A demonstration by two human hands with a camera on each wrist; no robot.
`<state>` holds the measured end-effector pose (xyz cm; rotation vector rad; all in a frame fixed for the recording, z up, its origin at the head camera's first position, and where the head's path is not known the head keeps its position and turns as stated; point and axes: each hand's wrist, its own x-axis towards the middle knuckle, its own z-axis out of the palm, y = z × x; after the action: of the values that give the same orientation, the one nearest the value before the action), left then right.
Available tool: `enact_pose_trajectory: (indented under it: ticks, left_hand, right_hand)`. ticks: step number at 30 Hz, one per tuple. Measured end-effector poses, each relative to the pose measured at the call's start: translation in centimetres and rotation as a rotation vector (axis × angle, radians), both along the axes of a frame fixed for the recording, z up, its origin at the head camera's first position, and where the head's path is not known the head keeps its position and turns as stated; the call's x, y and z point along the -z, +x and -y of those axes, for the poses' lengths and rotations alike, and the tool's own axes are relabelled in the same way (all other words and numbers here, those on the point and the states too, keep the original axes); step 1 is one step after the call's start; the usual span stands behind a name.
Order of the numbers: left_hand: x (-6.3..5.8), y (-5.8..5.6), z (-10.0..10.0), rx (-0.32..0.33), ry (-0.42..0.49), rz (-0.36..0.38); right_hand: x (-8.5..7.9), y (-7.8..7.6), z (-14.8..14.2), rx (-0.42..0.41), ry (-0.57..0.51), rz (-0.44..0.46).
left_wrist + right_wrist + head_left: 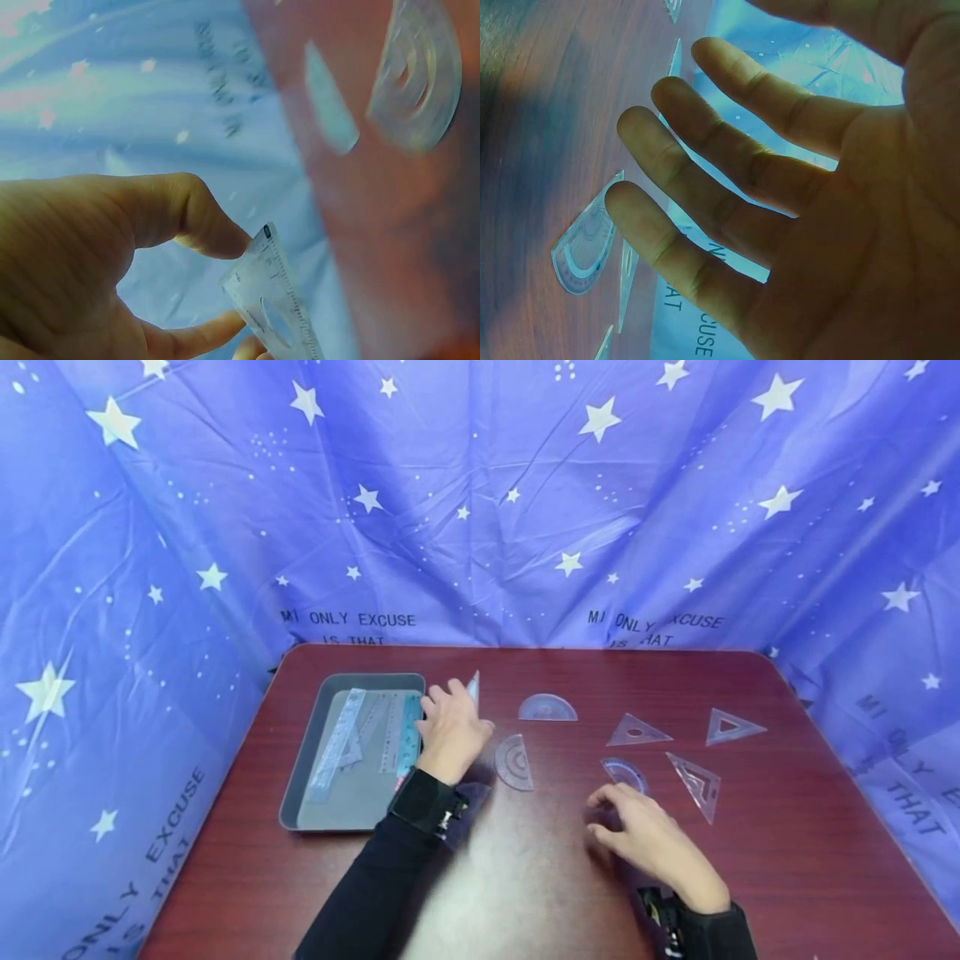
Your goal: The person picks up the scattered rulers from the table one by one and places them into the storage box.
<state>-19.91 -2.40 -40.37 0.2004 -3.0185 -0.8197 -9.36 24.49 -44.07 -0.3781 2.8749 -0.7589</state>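
Note:
My left hand [453, 731] pinches a small clear set square [259, 271] between thumb and fingertips, just right of the grey tray [288, 797]. Its tip pokes up past the fingers in the head view. My right hand [654, 837] hovers low over the table, its fingers spread and loosely bent, holding nothing. Just beyond those fingers lies a clear protractor [630, 770], partly covered by them. Another protractor [513, 763] lies right of my left hand, and a third protractor [548, 707] farther back. Under my left wrist a clear flat piece [474, 800] is mostly hidden.
Inside the tray are several rulers, among them a pale blue ruler [337, 745] and a teal ruler [409, 732], plus a clear set square [351, 754]. On the right lie three set squares: one near [627, 732], one far right [731, 727], one closer [697, 783]. A starry curtain [480, 527] surrounds the table.

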Motion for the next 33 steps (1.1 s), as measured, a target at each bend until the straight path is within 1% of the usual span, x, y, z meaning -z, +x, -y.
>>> enact_pose_trajectory:
  ticks: [2,5,7,9,13,18,22,25,29,33]
  left_hand:
    - [-0.8,-0.3,1.4,-0.024,0.005,-0.019]
    - [-1.5,-0.9,4.0,-0.069,0.015,-0.018]
    - [-1.6,-1.2,5.9,-0.095,0.025,-0.005]
    - [-1.4,-1.5,7.6,-0.108,0.030,0.013]
    - [-0.4,-1.9,10.3,-0.118,0.013,0.078]
    - [1.2,-2.4,12.5,-0.143,-0.035,0.168]
    - [2.4,-2.7,13.4,-0.157,-0.030,0.232]
    - [3.3,-2.7,14.0,-0.155,-0.027,0.260]
    - [4.4,-2.8,14.5,-0.153,-0.038,0.269]
    - [5.1,-2.8,15.0,-0.162,-0.040,0.277]
  right_hand:
    - [0.1,-0.3,-0.2,-0.001,-0.001,-0.003]
    - [0.1,-0.8,-0.6,-0.003,-0.008,-0.015]
    - [0.0,-1.3,-1.0,-0.002,-0.015,-0.021]
    - [-0.1,-1.8,-1.5,0.002,-0.017,-0.031]
    - [-0.3,-2.8,-2.4,0.017,-0.022,-0.044]
    - [-0.9,-4.1,-3.4,0.040,-0.001,-0.041]
    - [-1.2,-5.0,-4.1,0.052,0.012,-0.068]
    - [-1.3,-5.5,-4.4,0.063,0.009,-0.093]
    - [-1.5,-6.2,-4.9,0.070,0.014,-0.099]
    - [-1.6,-6.9,-5.3,0.069,0.018,-0.105]
